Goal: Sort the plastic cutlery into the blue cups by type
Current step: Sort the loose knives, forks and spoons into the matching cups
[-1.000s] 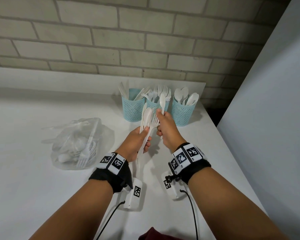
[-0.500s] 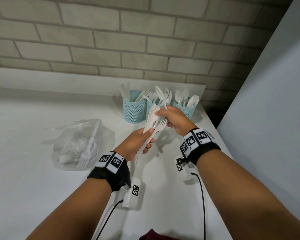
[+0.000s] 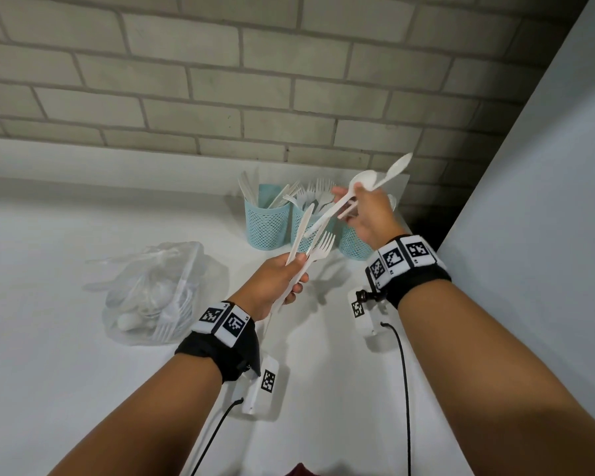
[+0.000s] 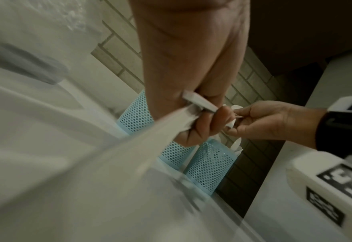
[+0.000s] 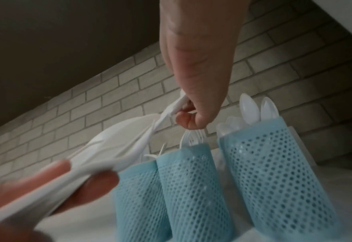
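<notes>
Three blue mesh cups stand at the back of the white table: the left cup (image 3: 267,223) holds knives, the middle cup (image 3: 301,240) forks, the right cup (image 3: 352,243) spoons. My left hand (image 3: 289,273) grips a bundle of white cutlery (image 3: 318,247), with a fork and a knife showing. My right hand (image 3: 352,209) pinches two white spoons (image 3: 370,182) by their handles, raised over the right cup and partly hiding it. In the right wrist view the spoon cup (image 5: 274,163) sits just below my right hand (image 5: 188,117).
A clear plastic bag (image 3: 155,293) with more white cutlery lies on the table to the left of my left hand. A brick wall runs behind the cups. A grey panel (image 3: 529,235) closes off the right side.
My right hand has drawn spoons out of the bundle in my left hand and carried them up and to the right, over the right cup. My left hand has stayed roughly in place.
</notes>
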The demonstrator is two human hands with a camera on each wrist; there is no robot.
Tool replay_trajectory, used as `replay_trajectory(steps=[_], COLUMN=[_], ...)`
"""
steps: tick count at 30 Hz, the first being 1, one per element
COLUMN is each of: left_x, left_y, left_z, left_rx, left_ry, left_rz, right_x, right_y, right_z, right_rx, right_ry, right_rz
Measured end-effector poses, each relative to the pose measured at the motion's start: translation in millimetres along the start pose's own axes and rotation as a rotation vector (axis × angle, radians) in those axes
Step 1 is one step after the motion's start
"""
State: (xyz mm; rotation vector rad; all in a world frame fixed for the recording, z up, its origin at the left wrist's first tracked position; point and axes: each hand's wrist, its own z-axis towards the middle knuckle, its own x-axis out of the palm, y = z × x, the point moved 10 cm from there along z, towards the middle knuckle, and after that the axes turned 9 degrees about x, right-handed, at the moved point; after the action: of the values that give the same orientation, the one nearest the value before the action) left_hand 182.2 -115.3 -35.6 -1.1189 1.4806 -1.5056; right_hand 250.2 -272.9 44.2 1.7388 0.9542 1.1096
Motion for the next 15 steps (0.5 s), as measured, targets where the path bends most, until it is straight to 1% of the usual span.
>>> replay_trajectory(steps=[2,5,6,8,10,12,15], left_x=[-2,-3,-2,-2,-2,-3,-6], left_y=[-6,-11,-13,-14,-14,-14,-13], left_z=[4,9,11,13,15,16,16], left_rx=[0.021,0.047,0.053,0.06,0.067,0.076,0.078], left_ry=[-0.031,-0.064,-0.075,-0.095,-0.109,-0.116,-0.126], left_rz=[-0.003,-0.016,-0.023,-0.033,-0.04,-0.046,-0.064], right_x=[-5,-26,-34,-42,-43,-44,-48], right_y=[23,56,67,83,87,84,70], right_z=[4,15,16,19,25,37,55], right_rx=[-0.081,-0.23,-0.29,-0.381,-0.421,-0.422,-0.358], right_ry=[-0.007,-0.125,-0.182,-0.266,-0.281,-0.273,-0.291], right_rz=[0.13,0.278,0.263,0.134,0.03,-0.039,-0.17])
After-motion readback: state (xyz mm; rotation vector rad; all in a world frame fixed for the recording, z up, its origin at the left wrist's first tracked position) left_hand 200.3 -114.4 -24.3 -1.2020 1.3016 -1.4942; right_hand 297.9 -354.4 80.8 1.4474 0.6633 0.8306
